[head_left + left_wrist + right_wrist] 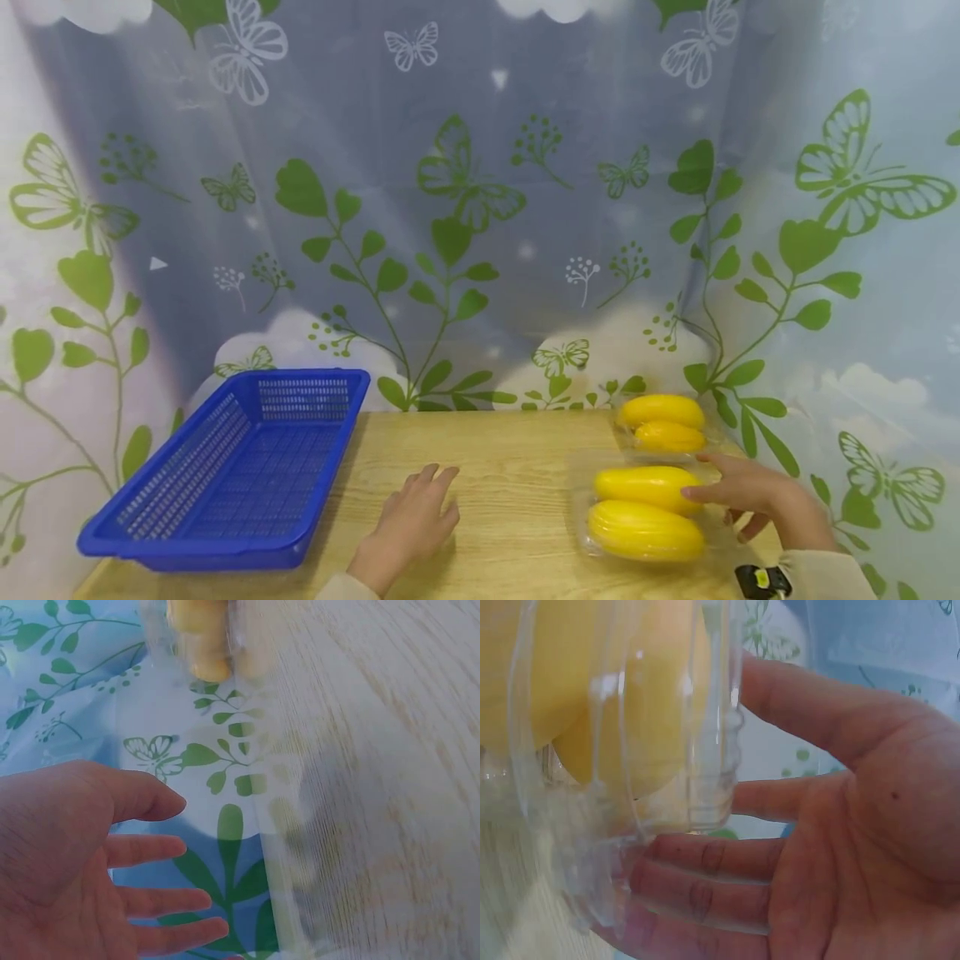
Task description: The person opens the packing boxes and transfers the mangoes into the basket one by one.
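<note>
At the right of the table, a clear plastic container (581,500) carries two oblong yellow fruits (647,531), probably melons. My right hand (753,492) holds its right end. In the right wrist view, the thumb and fingers (712,889) of that hand lie about the container's edge (712,772), partly seen through the plastic. Just behind sits a second clear container with two more yellow fruits (663,411). My left hand (414,518) hovers over the table's middle, fingers loosely spread and holding nothing; the left wrist view shows its fingers (161,901) apart.
A blue plastic basket (330,492) with perforated sides stands on the left of the wooden table (502,467). Behind the table hangs a curtain (360,125) printed with leaves and butterflies. A small black device (761,581) is on my right wrist.
</note>
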The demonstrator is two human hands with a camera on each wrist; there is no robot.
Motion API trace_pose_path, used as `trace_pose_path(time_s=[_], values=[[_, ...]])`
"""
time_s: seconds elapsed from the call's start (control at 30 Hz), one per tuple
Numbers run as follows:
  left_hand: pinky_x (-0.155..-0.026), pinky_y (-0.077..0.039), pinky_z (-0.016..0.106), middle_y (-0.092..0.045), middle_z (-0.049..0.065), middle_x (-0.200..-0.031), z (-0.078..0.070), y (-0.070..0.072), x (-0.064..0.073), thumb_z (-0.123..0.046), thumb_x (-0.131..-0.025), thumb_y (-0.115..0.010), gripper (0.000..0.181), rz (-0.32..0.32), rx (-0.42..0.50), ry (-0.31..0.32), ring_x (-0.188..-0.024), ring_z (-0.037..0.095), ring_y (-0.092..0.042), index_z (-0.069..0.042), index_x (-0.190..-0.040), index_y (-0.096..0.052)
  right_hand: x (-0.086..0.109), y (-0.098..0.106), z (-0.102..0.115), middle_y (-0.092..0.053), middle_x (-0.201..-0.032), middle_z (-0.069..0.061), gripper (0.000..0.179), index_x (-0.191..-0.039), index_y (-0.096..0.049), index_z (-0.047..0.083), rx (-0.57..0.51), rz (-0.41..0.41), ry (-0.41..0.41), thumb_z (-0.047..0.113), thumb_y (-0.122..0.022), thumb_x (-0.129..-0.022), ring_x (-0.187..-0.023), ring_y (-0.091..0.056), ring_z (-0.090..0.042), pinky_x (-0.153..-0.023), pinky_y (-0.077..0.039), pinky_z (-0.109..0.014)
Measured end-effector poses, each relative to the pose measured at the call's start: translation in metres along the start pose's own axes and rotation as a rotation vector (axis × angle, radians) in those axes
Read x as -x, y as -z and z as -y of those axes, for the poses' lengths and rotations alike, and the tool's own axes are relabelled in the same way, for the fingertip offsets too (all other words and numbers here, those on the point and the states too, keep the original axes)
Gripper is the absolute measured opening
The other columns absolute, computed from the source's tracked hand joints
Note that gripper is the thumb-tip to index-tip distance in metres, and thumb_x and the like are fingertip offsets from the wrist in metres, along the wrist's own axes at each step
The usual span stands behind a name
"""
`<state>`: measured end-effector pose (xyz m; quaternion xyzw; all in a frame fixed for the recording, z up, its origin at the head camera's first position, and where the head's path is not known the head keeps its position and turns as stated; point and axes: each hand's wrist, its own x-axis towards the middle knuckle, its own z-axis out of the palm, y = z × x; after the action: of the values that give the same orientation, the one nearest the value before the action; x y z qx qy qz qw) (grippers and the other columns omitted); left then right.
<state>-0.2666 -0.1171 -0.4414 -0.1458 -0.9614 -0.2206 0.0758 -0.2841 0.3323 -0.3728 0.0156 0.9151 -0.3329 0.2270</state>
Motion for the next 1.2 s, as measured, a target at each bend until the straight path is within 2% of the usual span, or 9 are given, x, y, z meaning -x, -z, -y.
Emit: trace_pose_path(time_s=[0.1, 0.27, 0.43, 0.6, 0.8, 1.0, 1.07, 1.2], values=[[-0.094, -0.051, 0.07, -0.056, 0.026, -0.146, 0.0, 0.0, 0.001, -0.018, -0.095, -0.064, 0.048, -0.013, 0.002, -0.014, -0.13, 0.048, -0.056, -0.007, -0.142, -0.059, -0.006, -0.009, 0.01, -0.058, -0.127, -0.028, 0.099, -0.161, -0.012, -0.006, 0.009, -0.006, 0.012, 0.05, -0.064, -0.1, -0.079, -0.06, -0.024, -0.063, -0.061, -0.036], [-0.09, -0.055, 0.064, -0.06, 0.025, -0.142, -0.001, 0.001, -0.002, -0.015, -0.095, -0.065, 0.045, -0.047, 0.016, -0.047, -0.124, 0.046, -0.06, -0.006, -0.139, -0.061, -0.014, -0.022, 0.026, -0.058, -0.122, -0.026, 0.098, -0.161, -0.014, -0.006, -0.001, -0.011, 0.043, 0.047, -0.066, -0.099, -0.077, -0.06, -0.025, -0.061, -0.061, -0.036], [-0.086, -0.058, 0.06, -0.062, 0.023, -0.138, -0.001, -0.001, -0.004, -0.014, -0.095, -0.065, 0.044, -0.048, 0.038, -0.056, -0.12, 0.045, -0.063, -0.005, -0.138, -0.062, -0.021, -0.039, 0.043, -0.06, -0.118, -0.022, 0.096, -0.162, -0.015, -0.004, -0.02, -0.013, 0.073, 0.045, -0.068, -0.098, -0.073, -0.059, -0.024, -0.059, -0.06, -0.036], [-0.084, -0.06, 0.058, -0.064, 0.023, -0.135, -0.001, -0.002, -0.006, -0.013, -0.095, -0.065, 0.044, -0.046, 0.059, -0.069, -0.117, 0.044, -0.065, -0.003, -0.138, -0.061, -0.024, -0.053, 0.061, -0.058, -0.127, -0.026, 0.096, -0.163, -0.012, -0.003, -0.023, -0.014, 0.105, 0.042, -0.068, -0.099, -0.071, -0.058, -0.026, -0.057, -0.06, -0.035], [-0.093, -0.058, 0.057, -0.064, 0.024, -0.134, -0.003, 0.0, -0.006, -0.016, -0.098, -0.063, 0.044, -0.037, 0.108, -0.073, -0.116, 0.042, -0.067, -0.001, -0.139, -0.059, -0.026, -0.063, 0.076, -0.055, -0.137, -0.03, 0.091, -0.162, -0.017, -0.001, -0.01, -0.015, 0.121, 0.04, -0.068, -0.099, -0.075, -0.062, -0.029, -0.058, -0.061, -0.037], [-0.104, -0.053, 0.058, -0.061, 0.024, -0.139, -0.007, 0.001, -0.008, -0.021, -0.103, -0.058, 0.044, -0.011, 0.157, -0.061, -0.124, 0.042, -0.063, -0.001, -0.142, -0.056, -0.029, -0.07, 0.082, -0.05, -0.143, -0.033, 0.093, -0.162, -0.016, -0.002, -0.013, -0.011, 0.119, 0.041, -0.068, -0.099, -0.078, -0.064, -0.029, -0.062, -0.062, -0.039], [-0.104, -0.053, 0.058, -0.061, 0.024, -0.139, -0.009, 0.001, -0.008, -0.022, -0.104, -0.057, 0.044, -0.012, 0.164, -0.064, -0.124, 0.042, -0.063, -0.001, -0.143, -0.056, -0.029, -0.072, 0.084, -0.053, -0.141, -0.032, 0.092, -0.162, -0.017, -0.002, -0.009, -0.021, 0.119, 0.041, -0.068, -0.099, -0.077, -0.063, -0.028, -0.063, -0.062, -0.039], [-0.101, -0.054, 0.059, -0.062, 0.025, -0.136, -0.012, 0.001, -0.009, -0.02, -0.104, -0.057, 0.042, -0.029, 0.169, -0.077, -0.121, 0.042, -0.065, 0.0, -0.141, -0.057, -0.028, -0.078, 0.086, -0.061, -0.114, -0.021, 0.092, -0.163, -0.017, -0.001, -0.014, -0.038, 0.12, 0.041, -0.069, -0.099, -0.064, -0.054, -0.021, -0.058, -0.06, -0.036]])
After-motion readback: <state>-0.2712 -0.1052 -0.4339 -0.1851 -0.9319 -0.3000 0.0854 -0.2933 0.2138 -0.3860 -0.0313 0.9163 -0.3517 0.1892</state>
